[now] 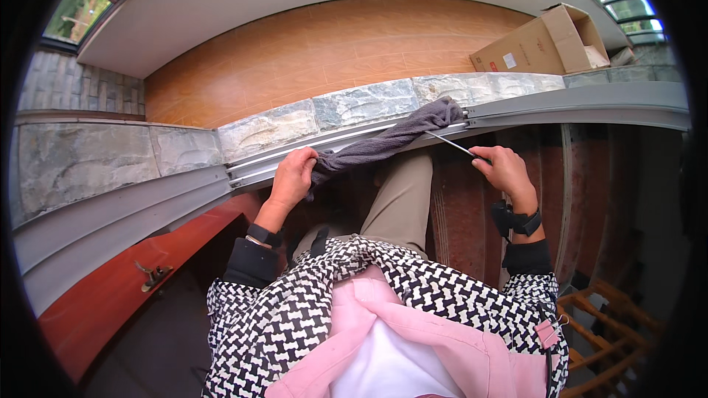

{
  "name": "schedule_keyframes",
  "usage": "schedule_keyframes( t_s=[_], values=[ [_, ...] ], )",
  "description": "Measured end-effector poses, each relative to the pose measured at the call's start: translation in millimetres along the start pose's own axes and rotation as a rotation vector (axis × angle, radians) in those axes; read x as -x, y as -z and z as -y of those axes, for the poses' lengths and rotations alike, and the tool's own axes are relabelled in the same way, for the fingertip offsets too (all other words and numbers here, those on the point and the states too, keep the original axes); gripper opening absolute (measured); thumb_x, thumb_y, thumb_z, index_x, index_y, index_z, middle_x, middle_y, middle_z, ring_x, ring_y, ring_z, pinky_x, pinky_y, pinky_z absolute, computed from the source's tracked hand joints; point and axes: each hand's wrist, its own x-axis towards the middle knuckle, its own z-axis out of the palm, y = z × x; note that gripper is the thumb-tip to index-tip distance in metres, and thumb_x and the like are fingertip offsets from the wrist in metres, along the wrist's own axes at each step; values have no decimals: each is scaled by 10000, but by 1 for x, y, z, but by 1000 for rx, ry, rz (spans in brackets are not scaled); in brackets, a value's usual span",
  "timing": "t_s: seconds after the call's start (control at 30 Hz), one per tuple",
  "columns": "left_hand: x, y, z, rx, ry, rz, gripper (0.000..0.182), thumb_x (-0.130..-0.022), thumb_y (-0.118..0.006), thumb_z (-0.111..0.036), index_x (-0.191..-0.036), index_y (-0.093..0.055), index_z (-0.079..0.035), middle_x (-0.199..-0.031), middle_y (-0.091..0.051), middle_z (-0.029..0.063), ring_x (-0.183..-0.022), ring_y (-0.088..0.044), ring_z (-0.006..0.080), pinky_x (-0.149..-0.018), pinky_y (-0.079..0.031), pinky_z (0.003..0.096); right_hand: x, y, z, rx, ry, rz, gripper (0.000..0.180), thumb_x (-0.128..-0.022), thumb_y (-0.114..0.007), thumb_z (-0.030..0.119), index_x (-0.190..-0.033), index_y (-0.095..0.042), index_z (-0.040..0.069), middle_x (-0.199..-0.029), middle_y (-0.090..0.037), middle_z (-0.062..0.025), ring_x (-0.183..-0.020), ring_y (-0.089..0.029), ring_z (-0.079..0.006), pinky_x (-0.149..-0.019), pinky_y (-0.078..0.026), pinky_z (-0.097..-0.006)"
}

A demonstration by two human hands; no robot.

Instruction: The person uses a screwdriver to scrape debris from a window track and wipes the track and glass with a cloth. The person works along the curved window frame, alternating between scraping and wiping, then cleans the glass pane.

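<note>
A dark grey cloth [381,143] lies lengthwise over the metal sliding-door or window track [260,170] in front of me. My left hand [293,174] pinches its near left end, which hangs a little below the track. In my right hand [502,168] is a slim tool with a straight metal shaft [451,142], perhaps a screwdriver; its handle is mostly hidden in my fingers. The shaft's tip meets the cloth's lower edge near the track's right part. What the tip touches beneath the cloth cannot be seen.
Rough stone blocks [365,108] line the track's far side. Beyond is a wood-look tiled floor [310,50] with an opened cardboard box [531,44] at right. A red door [127,276] with a metal handle stands left; wooden furniture [603,331] is at lower right.
</note>
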Motion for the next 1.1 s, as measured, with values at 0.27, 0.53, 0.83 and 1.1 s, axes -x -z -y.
schedule_keyframes(
  t_s=[0.27, 0.53, 0.83, 1.1],
  values=[
    [-1, -10, -4, -168, 24, 77, 80, -923, -601, -118, -990, -623, -81, -901, -637, 160, -874, -614, 382, -744, -492, 450, -29, 0, 20, 157, 202, -38, 251, -850, -705, 294, -1088, -754, 233, -917, -729, -121, -875, -687, -339, -760, -553, -447],
    [4, -2, -15, 174, 45, 29, 47, -952, -560, -60, -980, -579, -26, -888, -605, 162, -829, -598, 358, -737, -484, 385, -81, -15, 22, 334, 355, 134, 276, -876, -681, 335, -1123, -742, 229, -892, -731, -117, -867, -693, -331, -754, -550, -448],
    [57, 88, -26, -1, 65, -220, 73, -937, -576, -18, -1006, -597, -1, -899, -626, 165, -823, -621, 350, -738, -504, 372, -95, -143, 181, -110, 645, 236, 297, -914, -634, 349, -1173, -705, 224, -926, -728, -134, -880, -686, -373, -738, -546, -492],
    [45, 115, -42, -46, 38, -335, 60, -935, -579, -1, -994, -588, 6, -883, -598, 161, -790, -600, 331, -721, -494, 368, -82, -231, 311, -373, 686, 317, 315, -924, -620, 328, -1210, -684, 211, -990, -727, -140, -911, -683, -370, -783, -542, -484]
  ],
)
